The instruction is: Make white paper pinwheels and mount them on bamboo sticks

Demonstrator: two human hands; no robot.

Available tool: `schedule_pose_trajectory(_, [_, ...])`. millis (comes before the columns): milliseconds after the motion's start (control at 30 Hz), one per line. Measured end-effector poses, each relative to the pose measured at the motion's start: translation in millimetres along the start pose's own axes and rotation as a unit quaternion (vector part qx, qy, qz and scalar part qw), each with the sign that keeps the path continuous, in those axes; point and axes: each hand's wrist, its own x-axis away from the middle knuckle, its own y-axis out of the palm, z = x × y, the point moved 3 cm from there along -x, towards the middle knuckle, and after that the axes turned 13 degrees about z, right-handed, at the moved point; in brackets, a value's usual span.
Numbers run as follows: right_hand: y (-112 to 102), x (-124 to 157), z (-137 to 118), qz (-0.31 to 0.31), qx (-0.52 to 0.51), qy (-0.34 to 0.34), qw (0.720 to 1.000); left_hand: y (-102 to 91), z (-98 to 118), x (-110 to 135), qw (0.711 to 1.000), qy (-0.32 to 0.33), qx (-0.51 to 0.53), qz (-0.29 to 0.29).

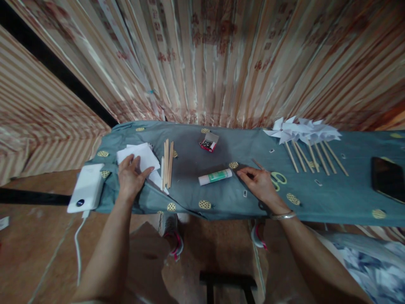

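Grey-green pineapple-print cloth (186, 162): at frame left, the left hand (130, 181) lies spread on white paper sheets (145, 155); centre-right, the right hand's (259, 182) fingertips press together.

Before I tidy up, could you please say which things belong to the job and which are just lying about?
Likely for the job: paper sheets, sticks, glue stick, scissors, small box, pinwheels.
Probably just lying about: power bank, phone.

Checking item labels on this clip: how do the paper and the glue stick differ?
The paper is flat white sheets; the glue stick is a white tube with a green label. The paper lies as several overlapping sheets, the glue stick as one piece. The left hand touches the paper; neither hand touches the glue stick. Both lie on the cloth.
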Motion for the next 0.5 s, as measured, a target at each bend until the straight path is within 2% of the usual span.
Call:
schedule_pose_trajectory(300, [-0.6, 0.2, -0.1, -0.005, 0.004, 0.001, 1.000, -6.8, 3.2, -0.9, 0.999, -0.034, 0.040, -0.008])
schedule_pose_trajectory(500, [-0.3, 0.4, 0.8, 0.002, -0.002, -0.001, 1.000, -17.5, 14.3, -1.5, 0.996, -0.028, 0.080, 0.016])
